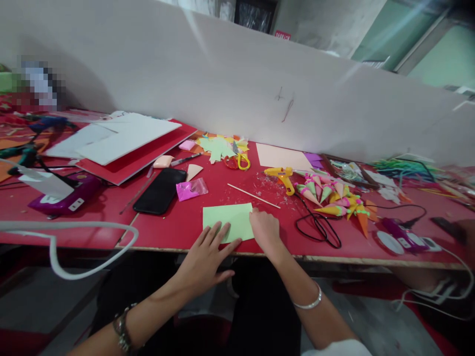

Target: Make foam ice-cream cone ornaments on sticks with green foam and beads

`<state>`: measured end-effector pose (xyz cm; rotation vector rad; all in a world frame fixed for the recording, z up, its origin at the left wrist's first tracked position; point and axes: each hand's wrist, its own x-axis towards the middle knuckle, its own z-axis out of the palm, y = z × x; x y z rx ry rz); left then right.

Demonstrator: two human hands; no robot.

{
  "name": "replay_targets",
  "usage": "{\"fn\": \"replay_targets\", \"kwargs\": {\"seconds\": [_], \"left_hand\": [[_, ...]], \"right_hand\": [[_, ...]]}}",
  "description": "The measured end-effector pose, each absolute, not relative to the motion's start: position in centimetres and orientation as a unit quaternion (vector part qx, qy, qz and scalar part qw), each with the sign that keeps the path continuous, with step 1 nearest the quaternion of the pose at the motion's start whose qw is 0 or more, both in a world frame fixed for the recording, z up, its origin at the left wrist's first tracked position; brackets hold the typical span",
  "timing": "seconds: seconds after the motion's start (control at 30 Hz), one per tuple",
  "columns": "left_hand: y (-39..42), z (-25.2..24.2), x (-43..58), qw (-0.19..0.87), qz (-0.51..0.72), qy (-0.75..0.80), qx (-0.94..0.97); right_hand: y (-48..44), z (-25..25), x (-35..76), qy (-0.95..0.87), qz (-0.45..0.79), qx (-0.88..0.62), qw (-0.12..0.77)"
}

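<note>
A pale green sheet of paper point(230, 215) lies on the red table near its front edge. Across the paper's lower left part my left hand point(208, 252) rests with fingers stretched and spread. My right hand point(265, 228) is closed at the sheet's right edge, its curled fingers gripping the corner; the fingertips are partly hidden. Just beyond the paper lies a thin wooden stick point(254, 196). Behind the sheet are a small pink plastic packet point(192, 189) and a pair of scissors with yellow handles point(243, 161).
A black phone point(160, 192) lies to the left, near stacked white boards point(129, 136). To the right are a yellow glue gun point(281, 177) with a looped black cord, small paper cones point(326, 193) and a purple power strip point(403, 235). A white cable point(92, 225) hangs over the front left edge.
</note>
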<state>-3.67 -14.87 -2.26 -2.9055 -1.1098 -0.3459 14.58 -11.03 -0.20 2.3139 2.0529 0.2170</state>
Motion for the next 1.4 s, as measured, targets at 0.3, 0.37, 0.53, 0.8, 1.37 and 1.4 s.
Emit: {"fn": "replay_targets", "kwargs": {"seconds": [0.3, 0.37, 0.53, 0.8, 1.37, 1.4], "left_hand": [[-14.2, -0.9, -8.1, 0.010, -0.103, -0.323, -0.941], [-14.2, -0.5, -8.9, 0.014, -0.088, -0.322, -0.942], [-14.6, -0.1, -10.1, 0.026, -0.063, -0.330, -0.941], [-14.9, -0.6, -10.5, 0.026, -0.072, -0.334, -0.939], [-12.6, 4.6, -9.0, -0.368, -0.379, -0.384, -0.757], [-12.4, 5.0, -8.5, -0.419, -0.356, -0.354, -0.757]], "right_hand": [[-10.9, -0.1, 14.4, 0.656, 0.067, 0.751, 0.022], [-11.0, -0.1, 14.4, 0.657, 0.070, 0.751, 0.022], [-11.0, -0.4, 14.2, 0.652, 0.075, 0.754, 0.022], [-13.3, 2.6, 13.6, 0.712, 0.109, 0.693, -0.041], [-16.9, 3.3, 12.5, 0.507, -0.412, 0.526, -0.544], [-16.7, 3.8, 12.3, 0.451, -0.460, 0.504, -0.576]]}}
